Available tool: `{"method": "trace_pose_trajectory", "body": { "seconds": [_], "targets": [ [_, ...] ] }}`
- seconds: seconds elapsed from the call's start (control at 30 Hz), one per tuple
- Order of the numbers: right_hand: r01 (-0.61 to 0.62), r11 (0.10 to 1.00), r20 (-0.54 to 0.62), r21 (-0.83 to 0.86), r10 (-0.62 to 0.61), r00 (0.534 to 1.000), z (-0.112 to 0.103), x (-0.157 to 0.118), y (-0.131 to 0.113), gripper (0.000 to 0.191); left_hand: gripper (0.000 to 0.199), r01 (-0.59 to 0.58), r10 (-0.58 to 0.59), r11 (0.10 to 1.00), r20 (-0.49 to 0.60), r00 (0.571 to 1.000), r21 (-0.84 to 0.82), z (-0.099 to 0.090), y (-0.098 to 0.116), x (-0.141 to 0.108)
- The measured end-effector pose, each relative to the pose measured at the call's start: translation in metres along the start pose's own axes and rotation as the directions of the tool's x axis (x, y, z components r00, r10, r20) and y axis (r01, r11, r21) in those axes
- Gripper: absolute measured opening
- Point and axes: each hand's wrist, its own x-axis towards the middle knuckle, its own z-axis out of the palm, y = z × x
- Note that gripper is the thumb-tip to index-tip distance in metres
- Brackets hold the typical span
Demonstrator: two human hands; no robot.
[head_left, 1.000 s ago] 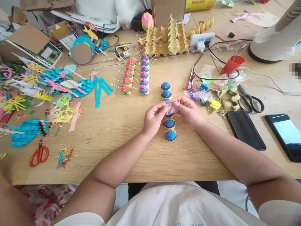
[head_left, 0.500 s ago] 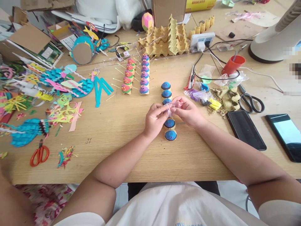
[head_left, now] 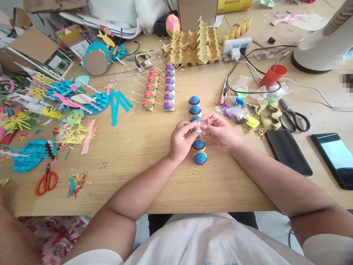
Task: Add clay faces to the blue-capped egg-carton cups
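Observation:
Between my two hands is a small clear plastic bag [head_left: 199, 129] with pinkish-red stuff in it, probably soft clay. My left hand [head_left: 182, 139] pinches the bag's near left side. My right hand [head_left: 223, 130] grips its other end, where a red bit shows at the fingertips. Beneath them runs a row of egg-carton cups topped with blue clay [head_left: 199, 158], small faces on them; my hands cover the middle of this row. Farther back stand a purple-topped row [head_left: 169, 96] and a red-and-green row [head_left: 148, 104], with cotton-swab-like sticks poking out.
Right of my hands lie bagged clay in several colours [head_left: 234, 111], torn egg carton [head_left: 266, 114], black scissors [head_left: 295, 119], a red cutter [head_left: 224, 94] and two phones [head_left: 289, 152]. Paper crafts [head_left: 78, 99] and orange scissors [head_left: 46, 180] are at left. Egg trays [head_left: 190, 46] and a power strip [head_left: 237, 48] sit behind.
My fingers have shifted very slightly on the plastic bag, which now looks a little more spread between them. Everything else stays in place.

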Motion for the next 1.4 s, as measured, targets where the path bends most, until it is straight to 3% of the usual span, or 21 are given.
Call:
{"method": "trace_pose_trajectory", "body": {
  "seconds": [0.13, 0.4, 0.63, 0.9, 1.17, 1.4],
  "targets": [
    [0.014, 1.000, -0.010, -0.020, -0.014, 1.000, -0.001, 0.000, 0.001, 0.047, 0.027, -0.013, 0.014, 0.999, 0.028, 1.000, -0.038, 0.000, 0.001, 0.001],
    [0.023, 0.995, 0.081, -0.095, -0.016, 0.997, -0.001, 0.000, 0.000, 0.046, 0.014, -0.064, 0.064, 0.998, -0.029, 0.998, 0.000, 0.001, 0.001, -0.002],
    [0.043, 0.993, 0.106, -0.109, -0.032, 0.994, -0.003, -0.001, 0.002, 0.042, 0.005, -0.113, 0.117, 0.989, -0.042, 0.992, 0.100, -0.001, 0.003, -0.002],
    [0.012, 1.000, -0.003, -0.026, -0.012, 1.000, 0.001, 0.000, -0.002, 0.048, 0.023, -0.063, 0.066, 0.997, 0.057, 0.996, -0.038, 0.000, -0.001, -0.001],
    [0.068, 0.994, 0.034, -0.091, -0.065, 0.997, 0.001, 0.000, 0.000, 0.046, 0.018, -0.208, 0.217, 0.969, -0.053, 0.975, 0.131, -0.002, 0.008, -0.002],
    [0.081, 0.991, 0.053, -0.103, -0.076, 0.996, 0.000, 0.000, 0.003, 0.045, 0.013, -0.191, 0.206, 0.963, -0.059, 0.977, 0.190, -0.004, 0.008, -0.001]
  ]
}}
